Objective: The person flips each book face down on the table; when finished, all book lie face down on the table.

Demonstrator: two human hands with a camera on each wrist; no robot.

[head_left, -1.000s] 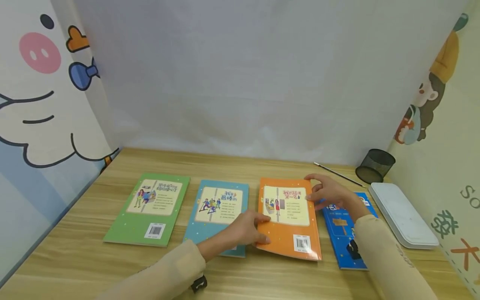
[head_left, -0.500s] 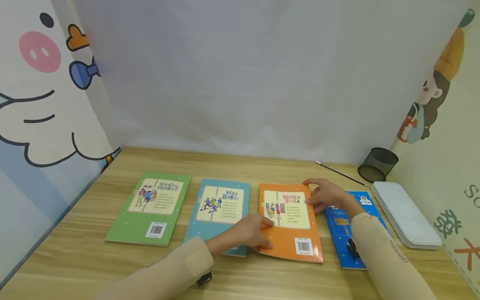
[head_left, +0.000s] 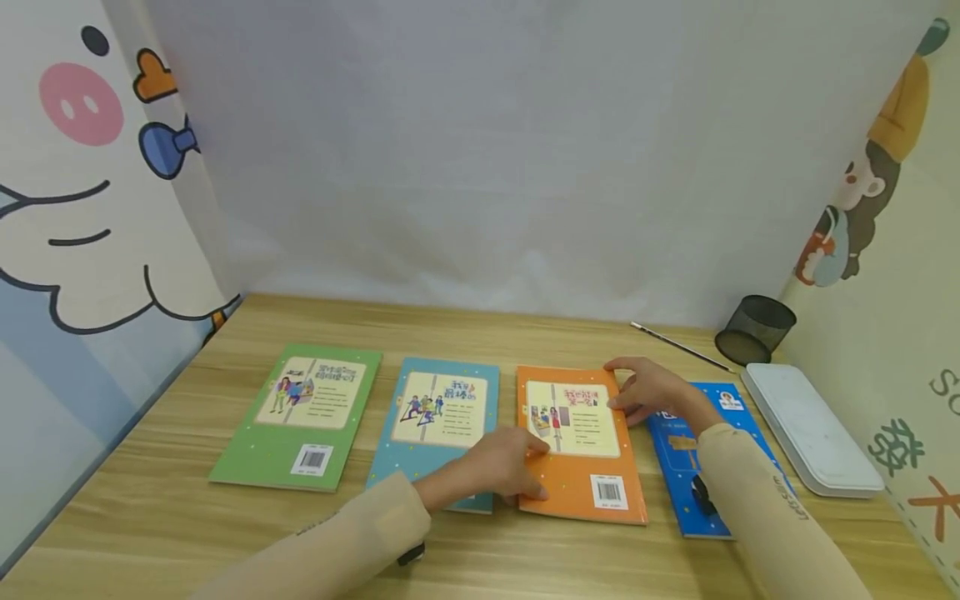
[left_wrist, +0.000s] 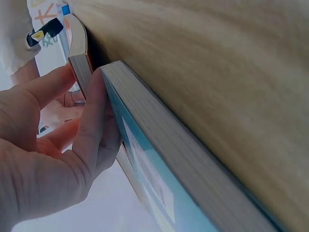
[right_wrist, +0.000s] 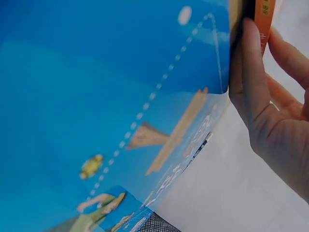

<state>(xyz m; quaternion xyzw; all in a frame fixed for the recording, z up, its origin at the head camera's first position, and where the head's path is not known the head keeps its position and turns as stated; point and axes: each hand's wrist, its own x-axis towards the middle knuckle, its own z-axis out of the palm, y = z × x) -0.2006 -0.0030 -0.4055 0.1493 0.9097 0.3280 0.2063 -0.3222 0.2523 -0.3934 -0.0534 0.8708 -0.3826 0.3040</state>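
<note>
An orange book (head_left: pixel 562 479) lies back cover up, right of the table's middle. My left hand (head_left: pixel 498 462) holds its left edge, thumb and index finger on the cover, the other fingers tucked at the side in the left wrist view. At the upper right edge, my right hand (head_left: pixel 651 390) pinches the same book; the right wrist view shows fingers and thumb on either side of its orange spine (right_wrist: pixel 264 21). Just left lies a teal book (head_left: pixel 431 454), partly covered by my left hand. A blue book (head_left: pixel 675 487) lies to the right, partly under my right forearm.
A green book (head_left: pixel 285 454) lies farther left on the wooden table (head_left: pixel 187 533). At the back right are a pencil (head_left: pixel 678 346), a tipped black mesh pen holder (head_left: pixel 757 327) and a flat white case (head_left: pixel 813 429). A pale curtain (head_left: pixel 480 167) hangs behind the table.
The orange book has shifted slightly toward me, and its raised near edge has come down closer to the table. Both hands moved with it. The other books stay in place.
</note>
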